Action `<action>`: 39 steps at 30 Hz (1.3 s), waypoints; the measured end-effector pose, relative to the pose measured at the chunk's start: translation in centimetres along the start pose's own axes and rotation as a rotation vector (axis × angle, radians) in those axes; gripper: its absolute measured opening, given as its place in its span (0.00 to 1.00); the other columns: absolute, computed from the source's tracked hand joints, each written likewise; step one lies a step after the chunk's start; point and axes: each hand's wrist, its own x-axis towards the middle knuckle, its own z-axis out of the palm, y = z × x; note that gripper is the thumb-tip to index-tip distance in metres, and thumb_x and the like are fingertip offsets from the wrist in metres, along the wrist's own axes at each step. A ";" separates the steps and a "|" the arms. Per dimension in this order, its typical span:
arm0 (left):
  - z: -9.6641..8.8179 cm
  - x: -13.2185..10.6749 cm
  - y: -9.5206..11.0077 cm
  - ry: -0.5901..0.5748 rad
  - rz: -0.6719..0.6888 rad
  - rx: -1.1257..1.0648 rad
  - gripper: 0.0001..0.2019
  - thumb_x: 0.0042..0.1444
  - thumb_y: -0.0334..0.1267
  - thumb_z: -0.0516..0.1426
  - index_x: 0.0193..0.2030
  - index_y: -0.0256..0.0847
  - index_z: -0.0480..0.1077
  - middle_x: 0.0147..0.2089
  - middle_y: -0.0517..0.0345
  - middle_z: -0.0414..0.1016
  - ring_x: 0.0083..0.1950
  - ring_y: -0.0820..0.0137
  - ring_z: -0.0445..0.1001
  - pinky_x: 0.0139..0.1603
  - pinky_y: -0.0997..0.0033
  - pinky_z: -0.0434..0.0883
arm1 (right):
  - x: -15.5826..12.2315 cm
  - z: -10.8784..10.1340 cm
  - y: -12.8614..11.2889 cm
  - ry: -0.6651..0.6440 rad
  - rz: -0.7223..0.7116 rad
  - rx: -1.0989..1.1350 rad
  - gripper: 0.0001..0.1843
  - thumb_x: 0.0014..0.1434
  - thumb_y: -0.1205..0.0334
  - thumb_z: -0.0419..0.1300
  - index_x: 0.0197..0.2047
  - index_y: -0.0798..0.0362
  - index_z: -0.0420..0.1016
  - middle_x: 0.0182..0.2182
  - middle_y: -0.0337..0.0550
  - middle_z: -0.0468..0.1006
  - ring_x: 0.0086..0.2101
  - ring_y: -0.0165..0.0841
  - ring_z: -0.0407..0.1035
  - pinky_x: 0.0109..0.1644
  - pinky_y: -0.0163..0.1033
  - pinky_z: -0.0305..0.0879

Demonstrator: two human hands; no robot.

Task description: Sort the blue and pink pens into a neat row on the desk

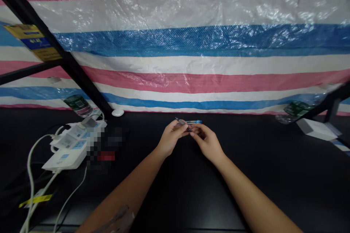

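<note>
Left hand [172,138] and right hand [207,143] closed, pinching slim pen [183,122] at centre of desk [175,196]; blue pen [194,122] just beyond.

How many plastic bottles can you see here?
2: one plastic bottle beyond the white power strip at left, one plastic bottle at far right. Others may be hidden.

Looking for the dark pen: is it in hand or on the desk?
In hand: the dark pen is held between the left hand and right hand.

striped tarp [191,43] | 2 plastic bottles [78,105] | white power strips [68,145] with cables, left | white box [318,129], right | black tabletop [246,160]
</note>
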 end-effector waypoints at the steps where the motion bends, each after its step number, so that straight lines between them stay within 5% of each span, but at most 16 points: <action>1: 0.1 0.0 0.0 0.006 -0.010 -0.023 0.13 0.56 0.42 0.68 0.44 0.39 0.74 0.43 0.51 0.81 0.49 0.62 0.80 0.56 0.56 0.75 | 0.0 0.0 0.1 0.029 -0.010 -0.024 0.13 0.63 0.59 0.64 0.51 0.49 0.77 0.42 0.47 0.80 0.41 0.39 0.75 0.47 0.46 0.72; 13: -1.3 1.4 0.8 0.229 0.107 -0.255 0.14 0.55 0.41 0.68 0.41 0.40 0.70 0.41 0.54 0.82 0.46 0.66 0.82 0.57 0.59 0.73 | 0.6 -1.2 0.0 0.198 -0.081 -0.201 0.06 0.61 0.61 0.64 0.42 0.50 0.77 0.39 0.46 0.78 0.40 0.40 0.73 0.47 0.46 0.70; 24: 0.2 0.1 0.0 0.041 0.029 -0.147 0.12 0.55 0.41 0.69 0.42 0.38 0.76 0.43 0.52 0.81 0.47 0.66 0.80 0.57 0.59 0.73 | 0.0 -0.3 -0.9 0.095 -0.060 -0.119 0.07 0.62 0.58 0.65 0.43 0.49 0.79 0.38 0.46 0.80 0.39 0.40 0.74 0.46 0.45 0.70; 34: 0.2 0.0 -0.5 0.014 0.016 -0.006 0.11 0.53 0.39 0.69 0.41 0.38 0.82 0.42 0.51 0.82 0.45 0.66 0.78 0.55 0.62 0.71 | -0.1 0.2 -1.3 0.151 -0.037 -0.036 0.06 0.60 0.57 0.67 0.38 0.50 0.79 0.38 0.46 0.79 0.40 0.39 0.74 0.46 0.43 0.70; 39: 0.1 0.0 -0.6 -0.001 0.042 0.045 0.10 0.54 0.39 0.68 0.42 0.38 0.82 0.42 0.51 0.83 0.46 0.64 0.78 0.57 0.61 0.69 | 0.0 0.2 -1.3 0.093 0.126 0.141 0.14 0.59 0.49 0.67 0.40 0.51 0.78 0.33 0.44 0.79 0.34 0.37 0.73 0.40 0.42 0.70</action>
